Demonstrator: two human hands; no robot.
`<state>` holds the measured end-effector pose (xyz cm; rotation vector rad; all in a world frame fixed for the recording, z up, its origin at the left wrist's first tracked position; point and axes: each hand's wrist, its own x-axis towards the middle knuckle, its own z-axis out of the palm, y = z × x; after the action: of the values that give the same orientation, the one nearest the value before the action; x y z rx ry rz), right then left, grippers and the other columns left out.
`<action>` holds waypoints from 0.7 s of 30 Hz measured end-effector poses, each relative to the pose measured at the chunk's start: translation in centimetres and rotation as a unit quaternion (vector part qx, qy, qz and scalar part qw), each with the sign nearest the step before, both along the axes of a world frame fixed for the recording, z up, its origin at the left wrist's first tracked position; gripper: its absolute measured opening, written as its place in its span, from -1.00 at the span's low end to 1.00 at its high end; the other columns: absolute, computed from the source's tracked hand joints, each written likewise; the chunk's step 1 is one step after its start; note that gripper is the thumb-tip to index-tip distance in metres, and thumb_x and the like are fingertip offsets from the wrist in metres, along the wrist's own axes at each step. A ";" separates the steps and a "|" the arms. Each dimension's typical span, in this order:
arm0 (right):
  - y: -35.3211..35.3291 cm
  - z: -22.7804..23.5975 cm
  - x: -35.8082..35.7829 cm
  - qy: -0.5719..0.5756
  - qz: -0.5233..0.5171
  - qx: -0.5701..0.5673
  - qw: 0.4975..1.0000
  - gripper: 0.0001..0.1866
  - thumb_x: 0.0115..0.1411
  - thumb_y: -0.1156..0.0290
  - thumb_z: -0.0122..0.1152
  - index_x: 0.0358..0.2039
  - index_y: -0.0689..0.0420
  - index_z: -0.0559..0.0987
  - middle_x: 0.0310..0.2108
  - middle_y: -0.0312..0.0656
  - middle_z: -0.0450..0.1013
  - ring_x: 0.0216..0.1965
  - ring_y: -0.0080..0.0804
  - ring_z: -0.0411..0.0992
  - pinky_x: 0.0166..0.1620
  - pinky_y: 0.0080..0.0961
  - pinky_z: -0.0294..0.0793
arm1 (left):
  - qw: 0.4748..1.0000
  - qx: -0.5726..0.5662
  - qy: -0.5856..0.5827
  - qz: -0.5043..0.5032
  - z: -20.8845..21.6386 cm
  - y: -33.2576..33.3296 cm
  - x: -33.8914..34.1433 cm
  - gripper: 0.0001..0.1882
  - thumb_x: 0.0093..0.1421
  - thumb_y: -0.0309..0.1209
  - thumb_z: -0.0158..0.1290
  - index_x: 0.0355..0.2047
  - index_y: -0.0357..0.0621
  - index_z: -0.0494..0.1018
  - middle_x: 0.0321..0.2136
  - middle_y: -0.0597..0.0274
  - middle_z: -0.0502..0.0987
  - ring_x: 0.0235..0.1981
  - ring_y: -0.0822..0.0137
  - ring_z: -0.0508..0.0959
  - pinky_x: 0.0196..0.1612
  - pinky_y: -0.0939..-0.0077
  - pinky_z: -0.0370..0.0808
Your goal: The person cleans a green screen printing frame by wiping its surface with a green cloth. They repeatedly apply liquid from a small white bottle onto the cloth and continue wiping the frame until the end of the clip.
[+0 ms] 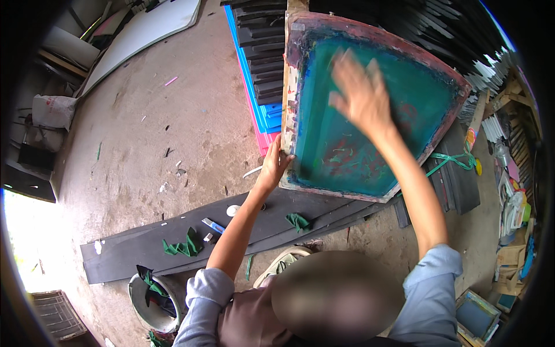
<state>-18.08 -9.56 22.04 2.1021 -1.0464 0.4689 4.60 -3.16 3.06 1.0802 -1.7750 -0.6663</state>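
Note:
A screen printing frame (376, 107) with a green mesh and paint-stained reddish edges stands tilted in front of me. My left hand (276, 165) grips its left edge low down, the thumb on the front side. Over the upper middle of the mesh is my right hand (362, 95), flat with fingers spread and blurred by motion. Whether its palm touches the mesh I cannot tell. Faint reddish and light green marks show on the lower mesh. Stacked black strips (263, 52) and blue sheets (269, 118) lie just left of the frame.
Long black sheets (133, 246) lie across the floor before my feet, bearing a blue cutter knife (213, 225) and green scraps (184, 243). A white bucket (141, 298) with cloth stands at lower left. Green string (454, 158) ties black boards at right. White boards (153, 29) lie far left.

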 end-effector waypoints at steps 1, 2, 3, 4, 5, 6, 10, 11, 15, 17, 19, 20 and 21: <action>-1.4 1.9 0.5 -0.079 -0.042 -0.083 0.993 -0.31 0.12 -0.12 -0.12 0.15 0.06 0.23 0.24 -0.27 0.05 0.26 -0.41 -0.02 0.25 -0.16 -0.10 | 1.000 0.002 0.003 -0.002 0.0 0.2 -0.5 -0.29 0.11 -0.45 0.05 0.18 -0.37 -0.06 0.02 -0.22 0.22 -0.01 -0.06 0.31 0.00 0.25 0.29; -1.3 1.7 1.5 -0.114 -0.065 -0.086 0.988 -0.32 0.13 -0.10 -0.13 0.15 0.09 0.23 0.24 -0.23 0.04 0.27 -0.38 -0.04 0.25 -0.15 -0.09 | 1.000 0.011 -0.024 0.013 -0.1 0.1 -1.0 -0.33 0.15 -0.43 -0.01 0.19 -0.35 -0.06 0.04 -0.22 0.21 0.01 -0.10 0.30 0.04 0.23 0.26; -1.2 1.1 3.2 -0.157 -0.081 -0.089 0.980 -0.33 0.14 -0.08 -0.13 0.14 0.12 0.24 0.25 -0.19 0.02 0.28 -0.34 -0.06 0.25 -0.14 -0.09 | 0.999 0.010 -0.029 0.018 -0.3 0.1 -0.6 -0.34 0.16 -0.41 -0.03 0.19 -0.33 -0.06 0.04 -0.22 0.21 0.01 -0.11 0.29 0.05 0.23 0.25; 0.2 -1.0 5.3 -0.098 -0.110 -0.049 0.988 -0.32 0.15 -0.07 -0.13 0.15 0.14 0.21 0.25 -0.12 0.00 0.29 -0.28 -0.12 0.25 -0.15 -0.09 | 0.999 0.008 -0.035 0.030 -0.8 0.2 0.3 -0.35 0.17 -0.40 -0.05 0.20 -0.32 -0.07 0.04 -0.21 0.21 0.02 -0.12 0.28 0.06 0.23 0.24; 1.7 -3.8 5.5 -0.048 -0.047 0.030 0.997 -0.33 0.17 -0.06 -0.16 0.14 0.20 0.22 0.22 0.01 0.02 0.29 -0.18 -0.10 0.25 -0.12 -0.10 | 0.999 0.005 -0.032 0.033 -1.0 0.2 0.2 -0.36 0.18 -0.39 -0.07 0.20 -0.30 -0.07 0.04 -0.21 0.21 0.02 -0.13 0.28 0.07 0.22 0.22; 3.2 -8.0 4.0 -0.029 0.020 0.087 0.996 -0.31 0.15 -0.07 -0.15 0.17 0.14 0.19 0.25 -0.08 -0.01 0.29 -0.24 -0.11 0.26 -0.17 -0.08 | 0.997 0.067 0.039 -0.018 -0.5 0.0 -0.9 -0.43 0.24 -0.38 -0.17 0.21 -0.26 -0.05 0.10 -0.15 0.17 0.11 -0.04 0.23 0.12 0.28 0.17; 6.5 -13.0 -0.1 0.264 0.098 0.100 0.954 -0.24 0.11 -0.11 -0.12 0.25 -0.01 0.03 0.30 -0.37 -0.15 0.32 -0.51 -0.22 0.31 -0.29 -0.34 | 0.980 0.126 0.139 -0.063 -0.6 -0.1 -0.1 -0.52 0.32 -0.34 -0.30 0.22 -0.22 0.00 0.21 0.06 0.08 0.23 0.24 0.07 0.23 0.41 0.00; 5.2 -11.6 -0.7 0.280 0.133 0.084 0.947 -0.22 0.11 -0.10 -0.09 0.25 0.00 0.02 0.30 -0.37 -0.14 0.31 -0.52 -0.20 0.31 -0.27 -0.32 | 0.968 0.154 0.182 -0.078 -0.5 0.0 -0.4 -0.51 0.32 -0.33 -0.30 0.22 -0.21 0.00 0.21 0.09 0.08 0.24 0.25 0.06 0.23 0.42 -0.02; -0.8 0.8 0.6 -0.051 0.005 -0.041 0.998 -0.34 0.15 -0.03 -0.09 0.16 0.12 0.19 0.23 -0.20 0.06 0.26 -0.33 -0.01 0.24 -0.06 -0.12 | 0.932 0.234 0.256 -0.105 -0.6 1.1 0.6 -0.49 0.33 -0.28 -0.32 0.24 -0.17 -0.03 0.23 0.16 0.03 0.26 0.29 -0.03 0.25 0.46 -0.11; -1.4 0.9 2.0 -0.117 -0.019 -0.110 0.987 -0.35 0.17 -0.03 -0.11 0.13 0.19 0.22 0.22 -0.11 0.06 0.27 -0.29 -0.02 0.23 -0.05 -0.11 | 0.935 0.235 0.241 -0.111 -1.9 2.0 0.8 -0.49 0.33 -0.29 -0.31 0.25 -0.15 -0.06 0.24 0.16 0.00 0.27 0.30 -0.04 0.25 0.46 -0.11; 1.0 -3.3 4.9 -0.054 -0.096 -0.037 0.993 -0.30 0.19 -0.09 -0.23 0.15 0.22 0.18 0.23 -0.06 0.04 0.27 -0.18 -0.06 0.23 -0.08 -0.07 | 0.947 0.234 0.197 -0.095 -3.6 3.3 1.7 -0.47 0.32 -0.34 -0.29 0.26 -0.11 -0.11 0.26 0.14 -0.03 0.27 0.28 -0.06 0.25 0.46 -0.11; 3.4 -6.3 6.1 0.012 -0.100 0.020 0.995 -0.27 0.17 -0.10 -0.23 0.16 0.23 0.16 0.23 -0.07 0.03 0.28 -0.17 -0.08 0.22 -0.08 -0.03 | 0.955 0.224 0.173 -0.091 -4.2 3.8 1.9 -0.46 0.31 -0.35 -0.29 0.26 -0.09 -0.12 0.26 0.14 -0.04 0.28 0.28 -0.06 0.25 0.46 -0.11; 5.4 -11.2 5.5 -0.002 -0.035 0.092 0.995 -0.25 0.11 -0.11 -0.11 0.19 0.14 0.15 0.25 -0.18 0.00 0.30 -0.31 -0.13 0.26 -0.19 -0.08 | 0.961 0.208 0.152 -0.096 -4.4 3.7 1.4 -0.46 0.31 -0.36 -0.29 0.27 -0.08 -0.14 0.26 0.13 -0.04 0.28 0.27 -0.06 0.25 0.46 -0.10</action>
<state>-12.60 -4.20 10.84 2.2164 -1.2000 0.3541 6.01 0.55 -1.38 1.0141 -1.5155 -1.2978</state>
